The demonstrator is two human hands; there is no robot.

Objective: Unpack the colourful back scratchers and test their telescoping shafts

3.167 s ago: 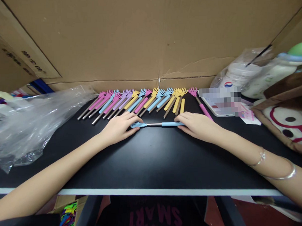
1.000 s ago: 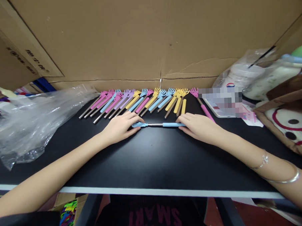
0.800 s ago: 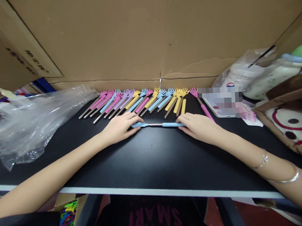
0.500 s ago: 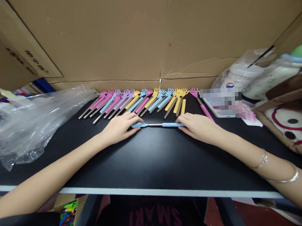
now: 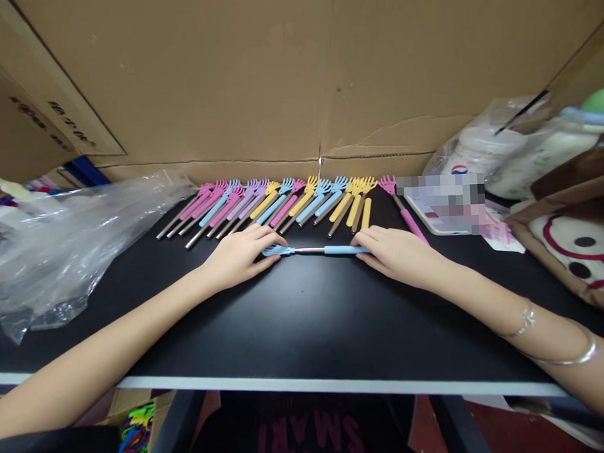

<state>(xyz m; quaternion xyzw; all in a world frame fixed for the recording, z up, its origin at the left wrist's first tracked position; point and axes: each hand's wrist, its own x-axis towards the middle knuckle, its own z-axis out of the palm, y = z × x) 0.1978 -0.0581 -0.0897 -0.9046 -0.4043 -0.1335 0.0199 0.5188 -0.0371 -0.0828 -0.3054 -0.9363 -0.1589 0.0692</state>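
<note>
A light blue back scratcher (image 5: 311,251) with a metal rod lies crosswise on the black table, its claw head to the left. My left hand (image 5: 244,256) is closed on the claw end, thumb and fingers around it. At the other end, my right hand (image 5: 396,252) grips the blue handle and hides its tip. Just behind my hands runs a row of back scratchers (image 5: 294,203) in pink, blue, purple and yellow, claws toward the back. Apart from the row, a pink back scratcher (image 5: 406,215) lies beyond my right hand.
A clear plastic bag (image 5: 82,243) lies on the left. On the right are a phone (image 5: 431,214), a white cup (image 5: 486,148), a bottle (image 5: 534,153) and a brown cloth bag (image 5: 577,241). Cardboard (image 5: 255,75) walls the back. Below the table edge, a box holds colourful pieces (image 5: 135,431).
</note>
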